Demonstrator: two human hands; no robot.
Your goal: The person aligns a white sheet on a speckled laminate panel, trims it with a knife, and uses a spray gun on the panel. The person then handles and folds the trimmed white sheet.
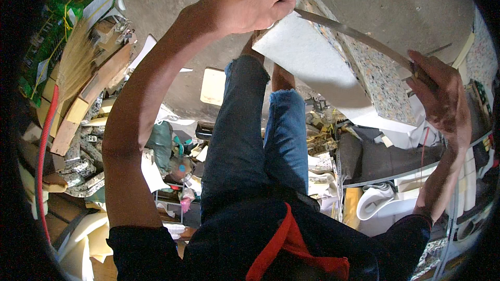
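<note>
A thick foam block (307, 54), white on one face, reaches from under my left hand toward the right. Along its right side runs a speckled, multicoloured foam layer (377, 83). My left hand (255, 2) is closed at the block's near upper corner; its fingertips are partly hidden. In my right hand (440, 96) is the handle of a long, narrow-bladed knife (359, 36). The blade lies slantwise along the top edge of the foam, its far end close to my left knuckles. Whether my left fingers also touch the blade is hidden.
Below the foam are my legs in jeans (234, 124). Wood strips and scraps lie at the left beside a straw broom (75, 64) with a red handle (46, 145). A pale board (213, 86) rests on the floor. Rolled white sheet (377, 200) and clutter fill the lower right.
</note>
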